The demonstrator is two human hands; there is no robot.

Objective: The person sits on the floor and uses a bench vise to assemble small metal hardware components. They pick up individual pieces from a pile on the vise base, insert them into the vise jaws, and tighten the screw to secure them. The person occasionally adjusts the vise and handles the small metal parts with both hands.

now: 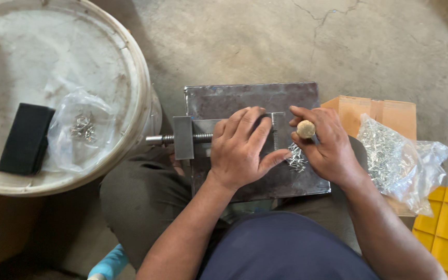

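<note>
pins (297, 158) between hands, touching left thumb | left hand (242, 148) flat, fingers spread on jig (234, 129) | right hand (325, 142) pinching knob (306, 129), nearer

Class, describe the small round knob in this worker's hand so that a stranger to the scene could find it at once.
Start at the dark metal plate on the person's lap. Over its right edge is the right hand, holding a small tan ball-shaped knob in its fingertips. Everything nearby is grey or silvery metal.

Both forearms reach forward from the lap; the left hand (242, 148) lies palm down, fingers spread flat, while the right hand (323, 142) curls beside it, fingers bent inward
</note>
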